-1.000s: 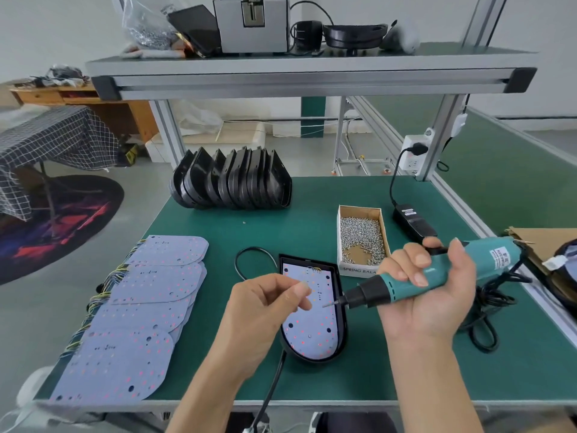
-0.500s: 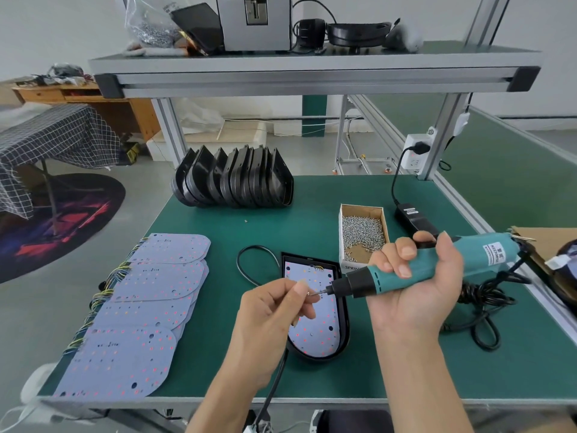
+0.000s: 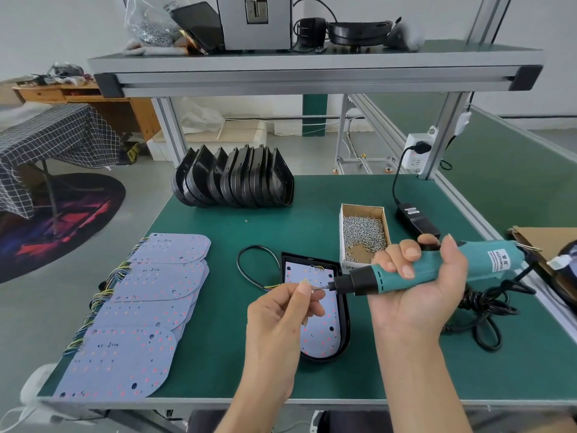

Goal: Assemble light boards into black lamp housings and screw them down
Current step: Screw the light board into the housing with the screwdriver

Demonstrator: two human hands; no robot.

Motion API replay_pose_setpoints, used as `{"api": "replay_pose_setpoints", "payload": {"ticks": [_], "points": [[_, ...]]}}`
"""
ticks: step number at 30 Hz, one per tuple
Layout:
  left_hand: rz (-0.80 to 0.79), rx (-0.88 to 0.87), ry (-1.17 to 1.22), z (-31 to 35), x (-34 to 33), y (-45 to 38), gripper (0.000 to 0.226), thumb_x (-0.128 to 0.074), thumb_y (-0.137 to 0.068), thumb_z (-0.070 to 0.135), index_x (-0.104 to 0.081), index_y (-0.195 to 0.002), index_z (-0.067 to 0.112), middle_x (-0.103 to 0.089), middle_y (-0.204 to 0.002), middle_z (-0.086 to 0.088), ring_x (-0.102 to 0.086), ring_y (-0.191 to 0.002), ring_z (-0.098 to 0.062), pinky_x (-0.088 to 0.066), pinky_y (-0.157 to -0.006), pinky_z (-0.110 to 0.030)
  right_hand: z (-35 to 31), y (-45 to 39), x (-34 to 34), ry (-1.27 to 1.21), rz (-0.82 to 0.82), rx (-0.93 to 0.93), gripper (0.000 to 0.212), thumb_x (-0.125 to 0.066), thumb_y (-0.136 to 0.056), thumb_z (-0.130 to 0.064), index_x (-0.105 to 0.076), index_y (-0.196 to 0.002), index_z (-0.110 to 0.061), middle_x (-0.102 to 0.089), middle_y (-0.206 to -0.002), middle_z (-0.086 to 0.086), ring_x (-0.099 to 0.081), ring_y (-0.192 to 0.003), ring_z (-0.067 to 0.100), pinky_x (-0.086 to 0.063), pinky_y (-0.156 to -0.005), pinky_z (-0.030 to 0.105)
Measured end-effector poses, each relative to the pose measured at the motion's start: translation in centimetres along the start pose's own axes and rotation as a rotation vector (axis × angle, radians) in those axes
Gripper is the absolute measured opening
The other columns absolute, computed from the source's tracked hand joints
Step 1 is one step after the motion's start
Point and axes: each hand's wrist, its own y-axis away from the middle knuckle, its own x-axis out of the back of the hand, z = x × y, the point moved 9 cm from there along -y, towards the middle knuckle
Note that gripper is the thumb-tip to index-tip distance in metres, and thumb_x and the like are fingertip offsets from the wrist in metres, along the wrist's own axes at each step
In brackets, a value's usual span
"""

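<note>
Teal corded electric screwdriver point(image 3: 437, 271), gripped level in right hand point(image 3: 427, 295), bit pointing left at small screw point(image 3: 313, 290) pinched by left hand point(image 3: 281, 320), both above black lamp housing point(image 3: 342, 323) running front-to-back near worktop's point(image 3: 281, 232) front edge.

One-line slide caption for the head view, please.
Left hand sets a screw on the driver held by the right hand, above the housing.

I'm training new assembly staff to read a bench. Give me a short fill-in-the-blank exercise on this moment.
1. The right hand grips a teal electric ____.
2. The left hand pinches a small ____ at the tool's bit.
3. The light board under the hands lies inside a ____ housing.
4. The cardboard box holds loose ____.

Missing: screwdriver; screw; black; screws
</note>
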Motion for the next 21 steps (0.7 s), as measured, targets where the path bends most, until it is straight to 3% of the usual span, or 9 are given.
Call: {"api": "replay_pose_setpoints", "payload": {"ticks": [6,21], "points": [[0.058,0.041,0.117,-0.9,-0.4,0.4,0.044,-0.067,-0.081,0.057,-0.081,-0.084,0.015,-0.068,-0.072,-0.005,-0.053,-0.073,-0.018,-0.039,-0.074,-0.038,-0.3,-0.1,0.1,-0.002,0.008,0.007,0.026,-0.049,-0.100,-0.033,-0.058,-0.081,-0.020,-0.051,-0.059,-0.007,-0.039,-0.047,0.007,-0.038,-0.051,0.022],[0.110,0.049,0.145,-1.2,-0.3,0.6,0.042,-0.068,-0.083,0.055,-0.080,-0.083,0.015,-0.066,-0.071,-0.006,-0.052,-0.073,-0.019,-0.041,-0.075,-0.034,-0.1,-0.1,0.5,-0.009,0.021,0.005,0.027,-0.048,-0.101,-0.032,-0.058,-0.080,-0.019,-0.051,-0.058,-0.006,-0.039,-0.046,0.007,-0.038,-0.051,0.022]]}}
